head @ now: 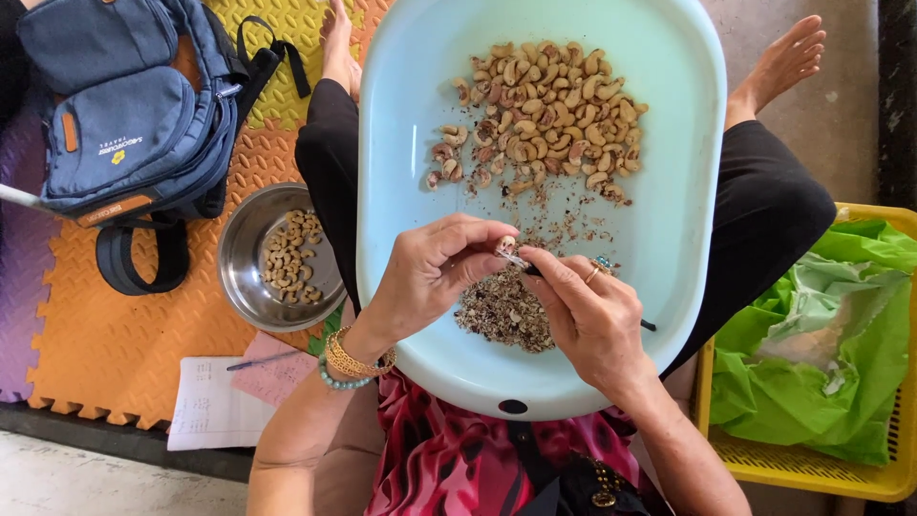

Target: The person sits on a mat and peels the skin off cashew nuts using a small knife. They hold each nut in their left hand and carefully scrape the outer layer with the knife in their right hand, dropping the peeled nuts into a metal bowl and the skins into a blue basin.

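Observation:
A pale blue plastic basin (411, 76) rests on my lap. At its far side lies a heap of unpeeled cashew nuts (540, 110), and a pile of brown skins (503, 311) lies near my hands. My left hand (430, 272) pinches one cashew nut (504, 245) between thumb and fingers. My right hand (587, 311) grips a small thin knife (523, 263) with its tip against that nut. Bracelets circle my left wrist; a ring is on my right hand.
A steel bowl (244, 277) with peeled cashews stands on the orange foam mat (115, 334) at my left. A blue backpack (129, 105) lies beyond it. Papers and a pen (258, 360) lie near my left elbow. A yellow basket (888, 483) with a green plastic bag (831, 344) stands at right.

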